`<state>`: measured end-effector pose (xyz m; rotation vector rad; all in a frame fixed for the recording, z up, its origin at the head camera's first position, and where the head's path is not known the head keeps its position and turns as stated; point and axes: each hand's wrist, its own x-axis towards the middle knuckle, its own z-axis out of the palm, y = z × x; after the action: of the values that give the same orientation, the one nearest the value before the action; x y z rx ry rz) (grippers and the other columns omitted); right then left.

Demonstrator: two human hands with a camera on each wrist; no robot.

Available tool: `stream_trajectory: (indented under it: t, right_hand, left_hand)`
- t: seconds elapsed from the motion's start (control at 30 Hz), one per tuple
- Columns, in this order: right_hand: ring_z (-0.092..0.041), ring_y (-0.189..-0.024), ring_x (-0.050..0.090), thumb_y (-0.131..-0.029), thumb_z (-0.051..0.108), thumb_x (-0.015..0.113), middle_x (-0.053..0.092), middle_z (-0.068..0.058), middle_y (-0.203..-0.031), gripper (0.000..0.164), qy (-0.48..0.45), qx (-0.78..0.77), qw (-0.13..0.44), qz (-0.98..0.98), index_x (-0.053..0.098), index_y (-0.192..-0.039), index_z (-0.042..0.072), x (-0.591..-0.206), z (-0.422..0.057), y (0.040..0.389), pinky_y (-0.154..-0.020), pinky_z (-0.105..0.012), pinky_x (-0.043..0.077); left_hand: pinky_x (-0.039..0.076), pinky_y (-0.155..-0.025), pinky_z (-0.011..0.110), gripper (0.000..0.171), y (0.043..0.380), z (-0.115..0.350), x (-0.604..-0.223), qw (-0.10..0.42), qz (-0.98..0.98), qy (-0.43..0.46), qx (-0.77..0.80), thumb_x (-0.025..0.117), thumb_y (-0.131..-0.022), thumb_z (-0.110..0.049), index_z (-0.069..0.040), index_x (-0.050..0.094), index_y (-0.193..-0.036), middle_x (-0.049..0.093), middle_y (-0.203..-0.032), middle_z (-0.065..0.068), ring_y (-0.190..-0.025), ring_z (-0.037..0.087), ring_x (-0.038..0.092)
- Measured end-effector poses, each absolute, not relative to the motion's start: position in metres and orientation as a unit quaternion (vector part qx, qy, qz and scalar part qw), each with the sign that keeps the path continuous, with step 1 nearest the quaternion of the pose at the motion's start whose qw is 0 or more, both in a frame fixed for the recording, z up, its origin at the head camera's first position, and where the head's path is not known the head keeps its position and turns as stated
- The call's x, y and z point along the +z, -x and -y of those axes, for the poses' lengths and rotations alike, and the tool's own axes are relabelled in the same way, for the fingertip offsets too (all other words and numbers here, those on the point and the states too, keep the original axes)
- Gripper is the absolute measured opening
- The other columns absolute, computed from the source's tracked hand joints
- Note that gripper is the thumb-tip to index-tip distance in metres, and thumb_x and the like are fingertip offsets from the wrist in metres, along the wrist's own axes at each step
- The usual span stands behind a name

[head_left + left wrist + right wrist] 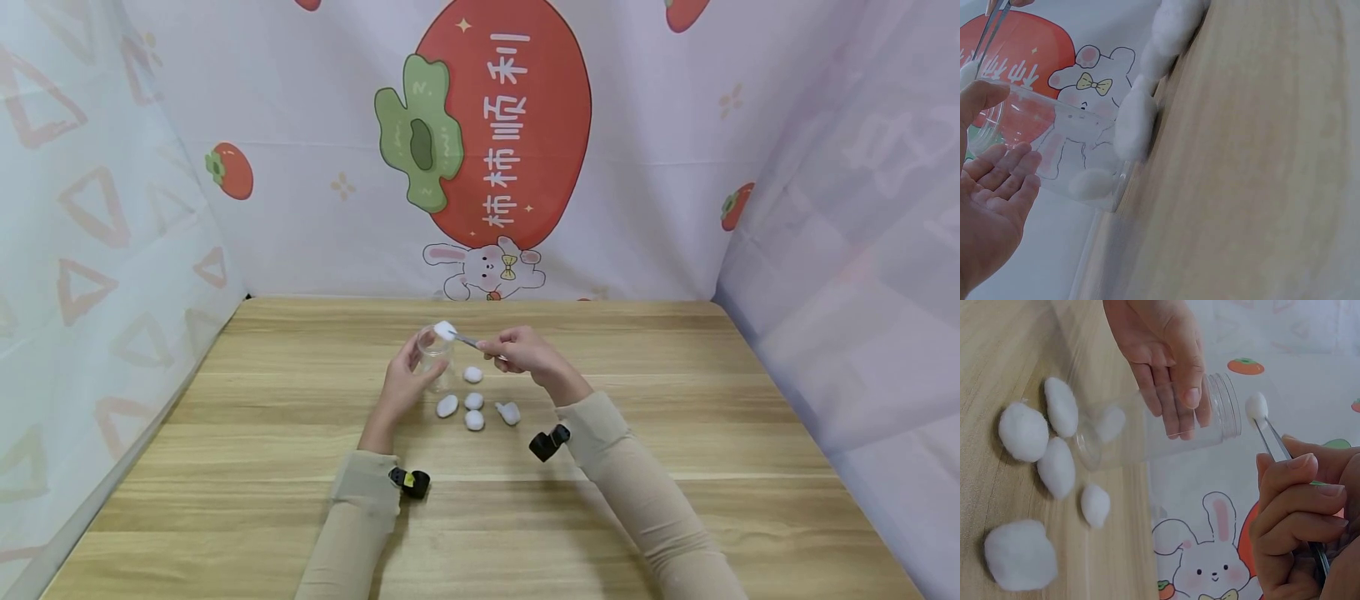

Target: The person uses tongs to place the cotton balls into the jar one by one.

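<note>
My left hand [407,379] grips a clear plastic jar [1147,434] near its threaded mouth, thumb on one side and fingers on the other. The jar stands upright on the table, and a cotton ball [1110,422] shows through its wall near the bottom. In my right hand [525,350] I pinch a pair of metal tweezers [1275,445]. Their tips hold another cotton ball [1257,407] just above the jar's opening, apart from the rim in the right wrist view. Several loose cotton balls [474,420] lie on the table close to the jar, toward me.
The wooden table [300,517] runs back to a white cloth [315,233] printed with persimmons and a rabbit. Similar cloth hangs on the left and right sides. Each sleeve cuff carries a small black camera [550,443].
</note>
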<state>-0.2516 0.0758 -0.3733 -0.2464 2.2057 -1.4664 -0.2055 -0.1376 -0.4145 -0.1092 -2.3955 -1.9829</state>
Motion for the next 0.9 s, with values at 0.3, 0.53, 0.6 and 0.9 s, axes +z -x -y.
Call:
stream_trajectory:
  t: [0.3,0.53,0.6,0.9]
  right_hand:
    - [-0.006,-0.043,0.030,-0.094,0.027,0.060,0.045,0.005,-0.051,0.027,0.087,-0.541,0.243,-0.801,0.063,-0.078,0.005,-0.376,-0.072,0.253,-0.046,-0.022,0.022]
    - [-0.006,-0.045,0.031,-0.094,0.027,0.060,0.046,0.005,-0.052,0.027,0.082,-0.540,0.243,-0.802,0.063,-0.079,0.006,-0.378,-0.069,0.253,-0.045,-0.021,0.023]
    - [-0.006,-0.046,0.031,-0.094,0.028,0.060,0.047,0.005,-0.053,0.027,0.080,-0.539,0.243,-0.803,0.063,-0.078,0.006,-0.378,-0.069,0.252,-0.045,-0.020,0.023]
    - [-0.006,-0.046,0.032,-0.094,0.029,0.060,0.047,0.005,-0.054,0.027,0.083,-0.538,0.244,-0.802,0.063,-0.077,0.008,-0.376,-0.068,0.250,-0.043,-0.018,0.023]
  left_hand:
    - [0.022,-0.127,0.041,0.069,0.216,0.141,-0.431,0.013,0.769,0.036,-0.638,0.067,-0.089,-0.008,0.001,0.032,-0.147,0.041,-0.151,0.022,-0.147,0.034,0.030]
    - [0.025,-0.127,0.041,0.068,0.224,0.143,-0.447,0.033,0.769,0.041,-0.637,0.069,-0.088,-0.013,-0.004,0.036,-0.146,0.044,-0.150,0.019,-0.146,0.032,0.033]
    - [0.025,-0.126,0.041,0.068,0.224,0.143,-0.447,0.035,0.771,0.042,-0.635,0.070,-0.088,-0.013,-0.005,0.036,-0.146,0.042,-0.151,0.018,-0.146,0.032,0.033]
    - [0.023,-0.127,0.041,0.068,0.224,0.143,-0.447,0.036,0.769,0.052,-0.636,0.069,-0.089,-0.014,-0.006,0.035,-0.147,0.043,-0.151,0.017,-0.147,0.030,0.032]
